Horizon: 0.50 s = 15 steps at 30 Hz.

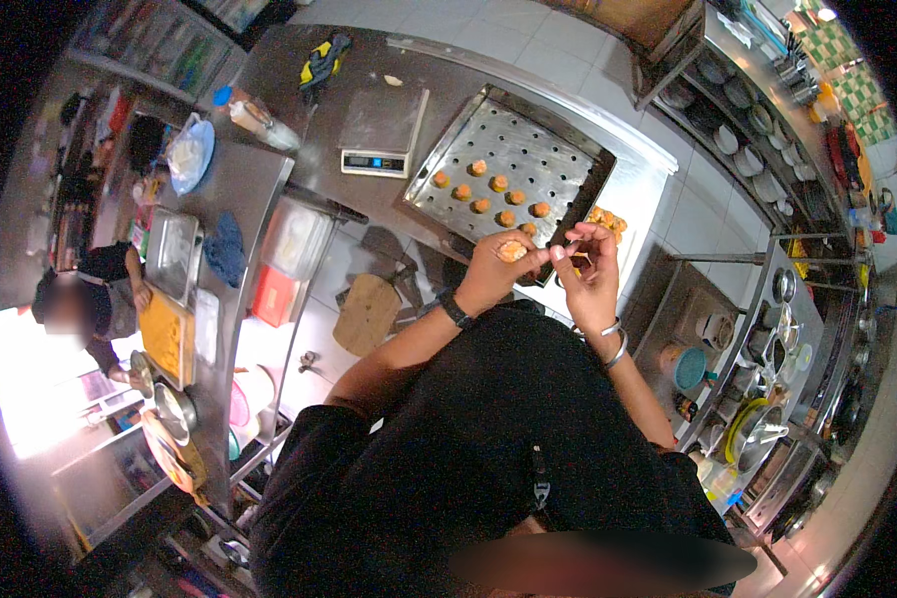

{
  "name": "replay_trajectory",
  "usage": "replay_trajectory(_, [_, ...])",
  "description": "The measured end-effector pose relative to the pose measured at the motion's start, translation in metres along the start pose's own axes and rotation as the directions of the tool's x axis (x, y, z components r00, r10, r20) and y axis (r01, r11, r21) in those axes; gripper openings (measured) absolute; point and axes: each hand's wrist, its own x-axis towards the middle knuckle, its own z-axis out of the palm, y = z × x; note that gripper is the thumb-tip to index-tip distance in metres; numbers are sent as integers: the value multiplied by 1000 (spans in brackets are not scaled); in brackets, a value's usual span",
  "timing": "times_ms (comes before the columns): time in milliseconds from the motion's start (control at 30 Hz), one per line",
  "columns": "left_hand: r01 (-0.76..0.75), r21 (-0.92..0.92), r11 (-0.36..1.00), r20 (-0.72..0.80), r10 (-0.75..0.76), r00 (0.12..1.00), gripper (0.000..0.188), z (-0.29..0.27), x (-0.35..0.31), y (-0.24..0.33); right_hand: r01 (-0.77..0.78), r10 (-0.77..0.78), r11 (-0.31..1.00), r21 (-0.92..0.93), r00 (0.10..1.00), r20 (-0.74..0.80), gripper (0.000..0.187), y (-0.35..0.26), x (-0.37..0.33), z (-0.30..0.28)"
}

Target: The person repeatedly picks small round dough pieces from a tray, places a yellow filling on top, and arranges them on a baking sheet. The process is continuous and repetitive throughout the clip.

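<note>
Orange dough pc [512,252] is held in L hand [488,274], fingers curled round it, by near edge of perforated metal tray [558,164] on bench [369,55]. R hand [593,284] is raised just beside, fingers bent, tips nr L thumb; whether anything's pinched there can't be told. Approx. nine small orange-brown balls [499,183] are set out on tray; digital scale [382,125] is placed to its L.

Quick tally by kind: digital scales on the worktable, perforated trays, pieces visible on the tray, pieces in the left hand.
Digital scale: 1
Perforated metal tray: 1
Orange-brown pieces visible on tray: 9
Orange piece in left hand: 1
Total: 12
</note>
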Motion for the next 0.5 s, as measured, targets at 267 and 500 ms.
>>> replay_trajectory(267, [73, -290, 954, -77, -99, 992, 27, -24, 8, -11, 153, -62, 913, -378, 968, 241, 54, -7, 7, 21])
replay_trajectory(500, [122, -459, 880, 0, -137, 991, 76, -51, 13, -17, 485, -257, 655, -579, 864, 433, 88, -20, 32, 62])
